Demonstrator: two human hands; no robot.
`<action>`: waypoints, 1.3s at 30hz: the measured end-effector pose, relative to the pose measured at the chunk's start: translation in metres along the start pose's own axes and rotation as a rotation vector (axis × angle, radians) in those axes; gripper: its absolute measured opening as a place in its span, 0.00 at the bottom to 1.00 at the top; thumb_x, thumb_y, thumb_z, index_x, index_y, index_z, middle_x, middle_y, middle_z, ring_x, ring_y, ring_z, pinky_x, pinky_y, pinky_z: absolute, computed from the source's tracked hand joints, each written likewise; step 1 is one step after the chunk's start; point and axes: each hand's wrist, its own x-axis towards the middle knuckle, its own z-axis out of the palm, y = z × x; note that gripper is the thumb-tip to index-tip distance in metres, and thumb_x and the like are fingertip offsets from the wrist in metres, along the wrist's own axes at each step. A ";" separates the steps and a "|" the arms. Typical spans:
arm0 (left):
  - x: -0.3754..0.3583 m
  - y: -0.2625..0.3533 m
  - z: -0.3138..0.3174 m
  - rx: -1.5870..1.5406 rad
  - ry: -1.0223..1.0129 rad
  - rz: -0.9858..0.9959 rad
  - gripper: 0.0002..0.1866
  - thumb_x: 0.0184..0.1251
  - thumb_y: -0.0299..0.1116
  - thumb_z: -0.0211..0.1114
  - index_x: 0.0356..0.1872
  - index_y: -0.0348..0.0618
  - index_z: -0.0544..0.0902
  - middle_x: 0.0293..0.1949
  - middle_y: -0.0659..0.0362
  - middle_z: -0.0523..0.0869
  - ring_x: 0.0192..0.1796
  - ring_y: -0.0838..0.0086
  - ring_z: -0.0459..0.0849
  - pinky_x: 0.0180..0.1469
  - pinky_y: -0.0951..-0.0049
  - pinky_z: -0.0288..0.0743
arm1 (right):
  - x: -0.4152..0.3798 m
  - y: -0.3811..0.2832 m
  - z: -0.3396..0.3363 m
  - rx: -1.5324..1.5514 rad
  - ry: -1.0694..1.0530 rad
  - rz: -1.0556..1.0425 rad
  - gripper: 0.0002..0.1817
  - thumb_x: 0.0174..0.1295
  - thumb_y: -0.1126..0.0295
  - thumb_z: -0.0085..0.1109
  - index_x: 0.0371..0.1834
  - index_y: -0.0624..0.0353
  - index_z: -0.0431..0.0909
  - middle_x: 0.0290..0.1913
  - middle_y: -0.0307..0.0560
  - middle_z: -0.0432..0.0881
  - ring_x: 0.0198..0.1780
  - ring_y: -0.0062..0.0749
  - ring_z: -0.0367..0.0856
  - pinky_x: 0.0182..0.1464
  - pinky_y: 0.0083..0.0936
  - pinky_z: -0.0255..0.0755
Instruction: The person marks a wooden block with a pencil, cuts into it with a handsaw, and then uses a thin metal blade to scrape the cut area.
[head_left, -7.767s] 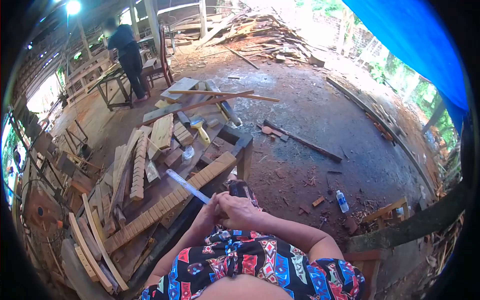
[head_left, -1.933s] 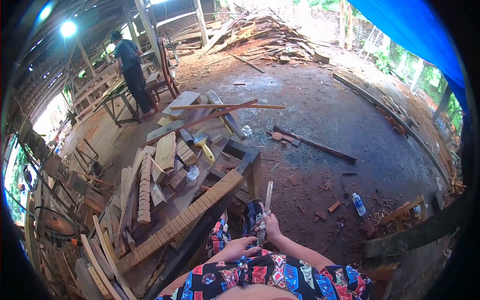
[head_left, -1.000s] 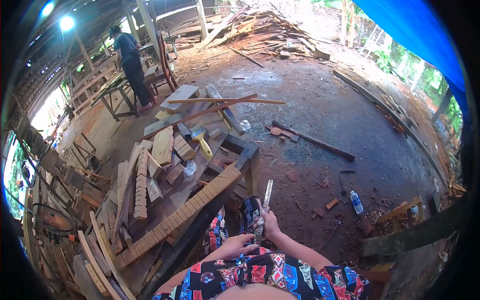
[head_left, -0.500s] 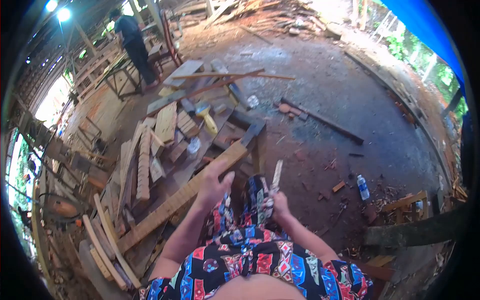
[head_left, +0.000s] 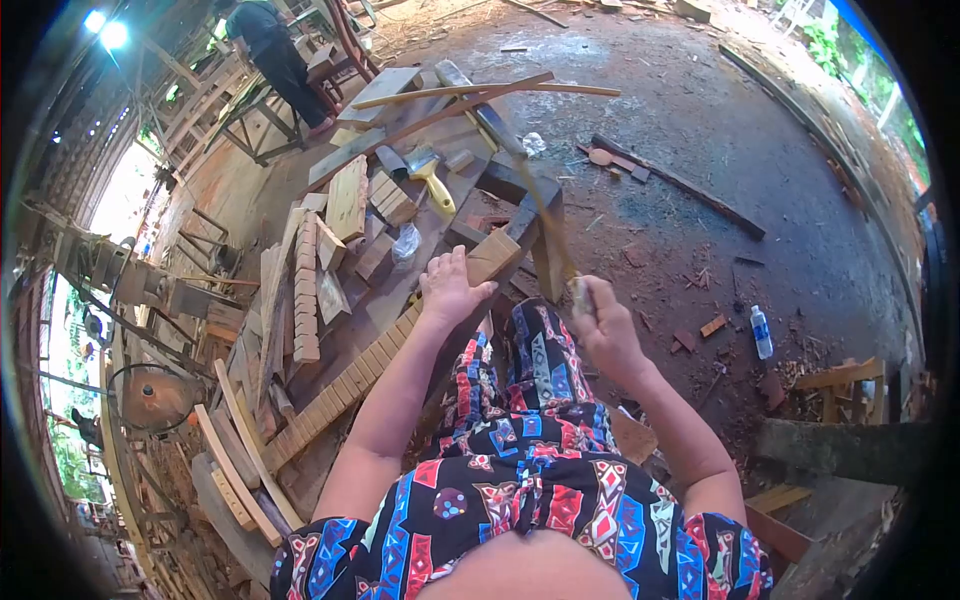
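Observation:
My left hand (head_left: 452,288) lies flat, fingers apart, on the near end of a long wooden bar (head_left: 362,370) with a row of cross grooves along it. The bar runs slantwise over a low bench (head_left: 385,308). To its right, my right hand (head_left: 606,328) is closed around the end of a long thin tool (head_left: 546,208). Motion smears this tool, which points up and forward; I cannot tell its exact kind. Beyond the left hand lie a paintbrush (head_left: 438,188) with a yellow handle, a crumpled clear plastic bag (head_left: 406,243) and grooved wood blocks (head_left: 392,198).
Curved wooden strips (head_left: 240,475) lean at the lower left near a round fan (head_left: 155,393). A water bottle (head_left: 761,333) stands on the floor at right, near a wooden frame (head_left: 840,378). A dark beam (head_left: 690,195) lies ahead. Another person (head_left: 268,50) stands at far left.
My left hand has come down onto the grooved bar's end. My right hand has moved right and forward, and the thin tool now tilts up to the left. The view has shifted.

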 end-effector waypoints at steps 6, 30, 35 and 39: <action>0.012 0.001 0.011 -0.044 0.056 0.060 0.44 0.50 0.58 0.69 0.64 0.44 0.64 0.55 0.50 0.76 0.59 0.55 0.74 0.58 0.51 0.66 | 0.019 0.012 0.026 -0.173 -0.150 -0.070 0.18 0.65 0.69 0.51 0.57 0.56 0.65 0.35 0.64 0.80 0.40 0.62 0.79 0.38 0.47 0.72; 0.017 0.011 0.009 -0.056 -0.006 0.018 0.39 0.52 0.58 0.67 0.56 0.38 0.70 0.48 0.46 0.81 0.49 0.52 0.82 0.50 0.55 0.74 | 0.052 0.031 0.051 -0.495 -0.305 -0.078 0.08 0.59 0.72 0.48 0.39 0.62 0.67 0.28 0.61 0.82 0.33 0.56 0.83 0.35 0.47 0.76; 0.017 0.008 0.014 -0.034 0.102 0.066 0.35 0.51 0.57 0.69 0.50 0.40 0.71 0.41 0.47 0.83 0.45 0.54 0.84 0.46 0.56 0.77 | 0.055 0.028 0.048 -0.543 -0.359 -0.062 0.08 0.58 0.71 0.48 0.39 0.63 0.66 0.29 0.62 0.82 0.33 0.57 0.83 0.36 0.47 0.76; 0.018 0.011 0.008 -0.039 0.041 0.037 0.34 0.51 0.56 0.69 0.50 0.41 0.71 0.41 0.48 0.83 0.45 0.54 0.84 0.46 0.56 0.77 | 0.062 0.021 0.050 -0.588 -0.395 -0.026 0.09 0.58 0.71 0.48 0.39 0.63 0.66 0.29 0.63 0.82 0.34 0.57 0.83 0.36 0.47 0.76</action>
